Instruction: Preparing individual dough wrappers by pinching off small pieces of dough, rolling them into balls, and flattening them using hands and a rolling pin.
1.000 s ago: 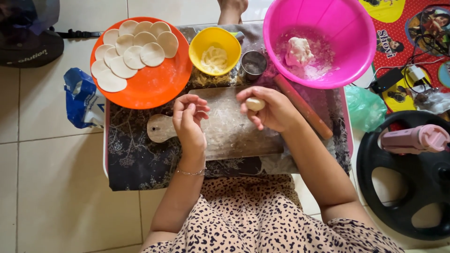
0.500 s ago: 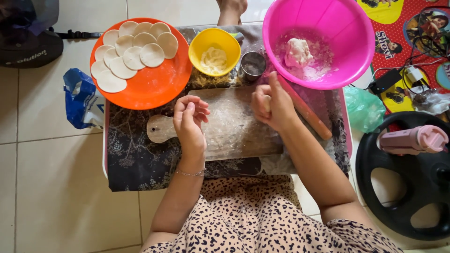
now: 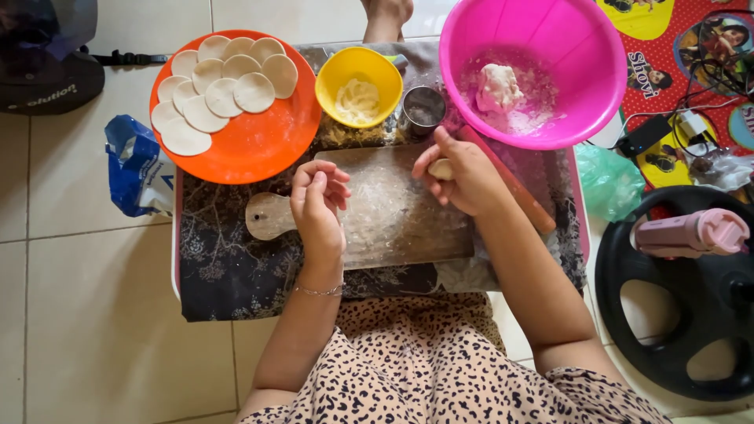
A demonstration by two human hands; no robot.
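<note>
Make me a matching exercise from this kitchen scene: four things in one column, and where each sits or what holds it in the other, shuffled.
Things:
1. flat dough rounds
2. lump of dough
3. small dough ball
4. rolling pin

Places:
A. inside the pink bowl
B. held in the right hand
C. laid out on the orange plate
D. lying on the cloth to the right of the wooden board, partly under the right hand

Pairs: 1-C, 2-A, 3-B, 4-D
</note>
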